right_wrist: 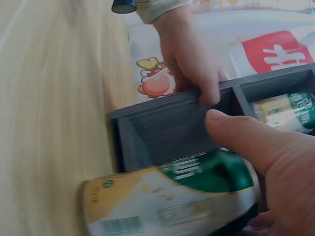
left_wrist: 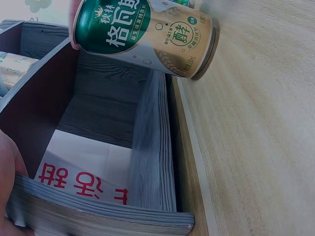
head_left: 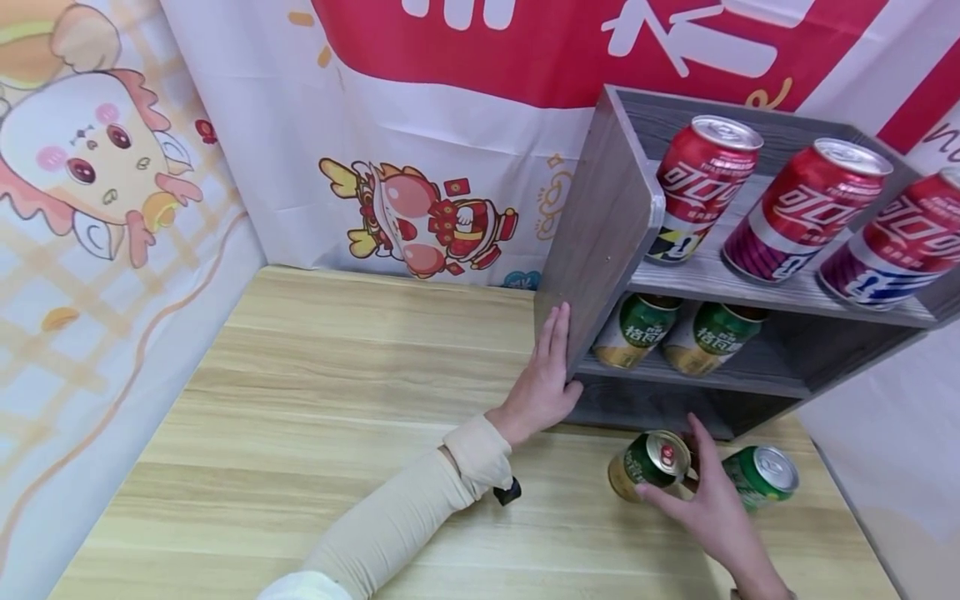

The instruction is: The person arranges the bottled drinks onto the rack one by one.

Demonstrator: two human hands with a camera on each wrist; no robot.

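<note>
My left hand (head_left: 536, 400) grips the left side panel of the grey wooden shelf (head_left: 600, 200), fingers along its outer face and thumb over the front edge. My right hand (head_left: 712, 500) is at a green-and-gold drink can (head_left: 637, 467) before the bottom compartment, thumb and fingers spread on either side of its top. In the right wrist view the thumb (right_wrist: 241, 130) is straight and apart from the can (right_wrist: 167, 191). The far fingers are mostly hidden. A green can (head_left: 761, 479) lies tilted or stands just right of that hand; which, I cannot tell.
Red cans (head_left: 708, 187) stand on the top level, and two green-and-gold cans (head_left: 637, 329) on the middle level. White paper with red characters (left_wrist: 88, 157) shows inside the bottom compartment. The wooden table (head_left: 337, 375) extends left to a printed cloth wall (head_left: 450, 125).
</note>
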